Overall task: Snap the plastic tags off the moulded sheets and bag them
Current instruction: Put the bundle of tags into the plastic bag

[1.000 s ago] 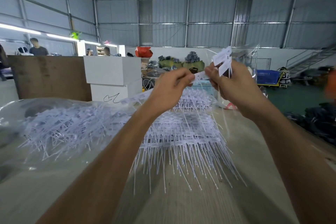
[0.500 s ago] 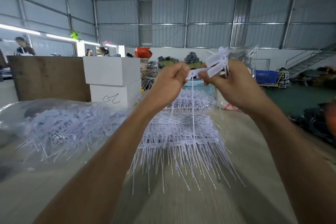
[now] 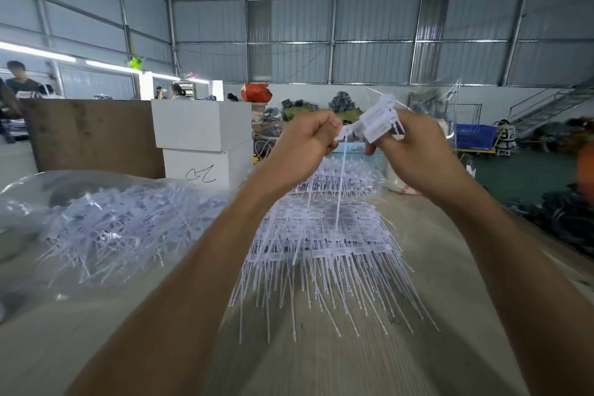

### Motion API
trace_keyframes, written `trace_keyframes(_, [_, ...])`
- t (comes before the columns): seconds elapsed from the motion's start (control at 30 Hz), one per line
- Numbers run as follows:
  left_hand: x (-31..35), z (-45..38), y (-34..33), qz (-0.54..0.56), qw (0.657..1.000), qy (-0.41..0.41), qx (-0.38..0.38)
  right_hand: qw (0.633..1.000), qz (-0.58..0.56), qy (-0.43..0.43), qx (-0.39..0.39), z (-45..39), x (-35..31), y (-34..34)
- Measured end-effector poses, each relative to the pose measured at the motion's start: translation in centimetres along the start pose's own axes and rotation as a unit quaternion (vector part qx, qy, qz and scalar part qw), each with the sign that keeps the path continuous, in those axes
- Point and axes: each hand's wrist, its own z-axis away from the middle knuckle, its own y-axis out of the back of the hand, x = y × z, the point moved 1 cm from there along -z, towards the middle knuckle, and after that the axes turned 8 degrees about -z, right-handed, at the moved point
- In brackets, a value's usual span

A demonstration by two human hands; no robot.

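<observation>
Over the last second the left hand has drawn apart from the right hand, and a tag now hangs free from its pinching grip, its thin tail pointing to 6 o'clock. It looks snapped off. The right hand's grip stays clenched on the small bundle of tags at 12 o'clock. Below, moulded sheets lie stacked on the worktop; the clear bag of loose tags sits at 9 o'clock, where this one likely belongs.

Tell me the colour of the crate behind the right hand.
Blue: the crate shows best in the head view.
</observation>
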Motion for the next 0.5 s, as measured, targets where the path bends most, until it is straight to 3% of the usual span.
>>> trace_keyframes(0.1, [0.0,-0.1,0.0,-0.026,0.999,-0.015,0.012,1.0,-0.013,-0.025,0.002,0.2,0.2,0.3])
trace_keyframes(0.3, [0.5,-0.2,-0.8,-0.182,0.98,-0.079,-0.002,0.993,0.102,-0.057,-0.008,0.0,1.4,0.0])
trace_keyframes(0.4, [1.2,0.0,-0.9,-0.234,0.966,-0.112,-0.012,0.992,0.038,-0.118,0.004,0.4,2.8,-1.3])
trace_keyframes(0.5, [1.6,0.2,0.0,-0.154,0.98,-0.123,-0.019,0.959,-0.092,-0.243,0.116,1.1,5.6,-0.6])
